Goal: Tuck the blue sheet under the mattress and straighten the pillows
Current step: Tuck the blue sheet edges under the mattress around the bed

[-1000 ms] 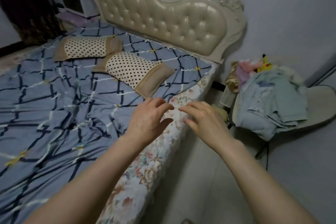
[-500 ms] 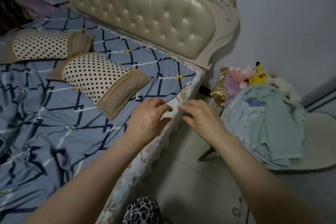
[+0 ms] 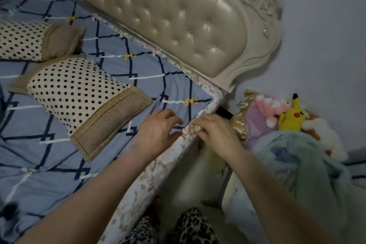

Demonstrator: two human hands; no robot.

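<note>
The blue sheet (image 3: 142, 69) with dark diamond lines covers the bed up to the head corner. Its edge runs along the floral mattress side (image 3: 150, 176). My left hand (image 3: 158, 132) lies flat on the sheet near that edge, fingers spread. My right hand (image 3: 215, 134) rests on the mattress edge just beside it, fingers curled at the sheet's border; whether it pinches the cloth is unclear. Two polka-dot pillows lie askew: one (image 3: 79, 97) close to my left hand, the other (image 3: 25, 39) at the far left.
A tufted cream headboard (image 3: 178, 18) stands behind the bed. A chair to the right carries a pale green blanket (image 3: 303, 164) and plush toys (image 3: 291, 115). Grey wall lies beyond. My leopard-print legs (image 3: 188, 226) stand against the bed side.
I have moved closer to the head corner of the bed. Both hands have come down from hovering onto the sheet edge and mattress side.
</note>
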